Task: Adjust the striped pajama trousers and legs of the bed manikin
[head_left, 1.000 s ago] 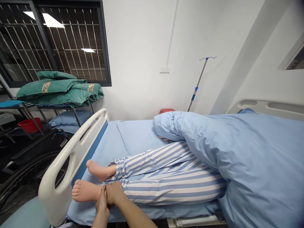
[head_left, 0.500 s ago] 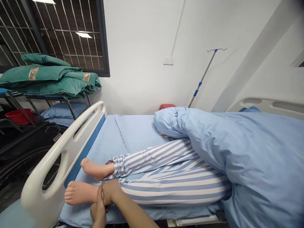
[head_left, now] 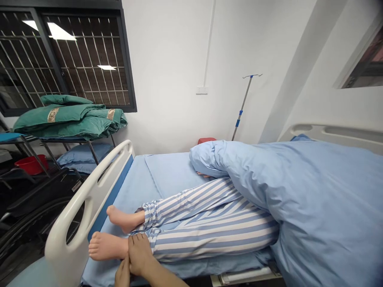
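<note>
Bed supporting legs in striped trousers, two hands handling the near ankle

Blue quilt covering from the thighs up; trousers lying lengthwise toward the pale footboard; near foot resting bare on the sheet just beside the footboard, toes pointing at it; right hand closing over the near ankle at the cuff, fingers wrapping it; left hand sitting lower, just beside the right one, fingers partly hiding, cannot tell if gripping
</note>
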The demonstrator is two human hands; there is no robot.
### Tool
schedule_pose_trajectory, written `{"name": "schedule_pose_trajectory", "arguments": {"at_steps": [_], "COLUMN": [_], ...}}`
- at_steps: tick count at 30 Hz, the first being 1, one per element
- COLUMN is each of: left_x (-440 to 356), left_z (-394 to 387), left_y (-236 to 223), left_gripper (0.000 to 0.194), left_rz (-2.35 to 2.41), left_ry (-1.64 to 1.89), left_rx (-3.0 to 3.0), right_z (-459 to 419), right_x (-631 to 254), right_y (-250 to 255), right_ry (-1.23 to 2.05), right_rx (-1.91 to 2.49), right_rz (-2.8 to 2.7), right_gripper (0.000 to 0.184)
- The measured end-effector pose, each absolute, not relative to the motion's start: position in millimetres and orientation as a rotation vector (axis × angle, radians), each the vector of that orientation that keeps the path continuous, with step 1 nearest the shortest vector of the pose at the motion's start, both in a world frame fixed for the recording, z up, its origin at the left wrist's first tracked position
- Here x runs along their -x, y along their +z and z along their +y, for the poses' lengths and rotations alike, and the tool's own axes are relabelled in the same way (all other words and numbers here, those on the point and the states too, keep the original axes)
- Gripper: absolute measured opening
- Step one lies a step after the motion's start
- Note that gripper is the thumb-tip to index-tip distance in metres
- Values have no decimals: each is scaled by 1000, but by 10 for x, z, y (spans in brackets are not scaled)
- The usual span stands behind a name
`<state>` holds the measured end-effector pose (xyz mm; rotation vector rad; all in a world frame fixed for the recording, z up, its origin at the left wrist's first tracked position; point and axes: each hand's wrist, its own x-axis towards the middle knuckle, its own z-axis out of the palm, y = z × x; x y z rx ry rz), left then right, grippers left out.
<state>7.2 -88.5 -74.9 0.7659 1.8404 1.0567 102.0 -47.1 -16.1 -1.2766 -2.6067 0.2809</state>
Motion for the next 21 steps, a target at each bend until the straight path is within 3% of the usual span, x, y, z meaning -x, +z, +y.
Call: {"name": "schedule_pose_trajectory", "arguments": {"at_steps": [3,7,14,21], "left_x": [57,159,414,790], "left_z": [-954,-805,-168,457], "left_y": [-515,26,837,788], "left_gripper": [32,23,28,37], "left_rz": [1780,2049,2271,2287], "left_ry": [931,823,730,0], "left_rx": [-908,-1367,-1916,-2181], "right_z": [-498,-409,-23,393], "right_x": [-1085,-1116,-1104,-882], "right_y": [-93,94,347,138], "right_ry": [412,473,514,336], "right_rx": [1206,1155,1250,1408], "right_rz": [-2464,-2281,-2391,-2567], "right_gripper": [41,31,59,66]}}
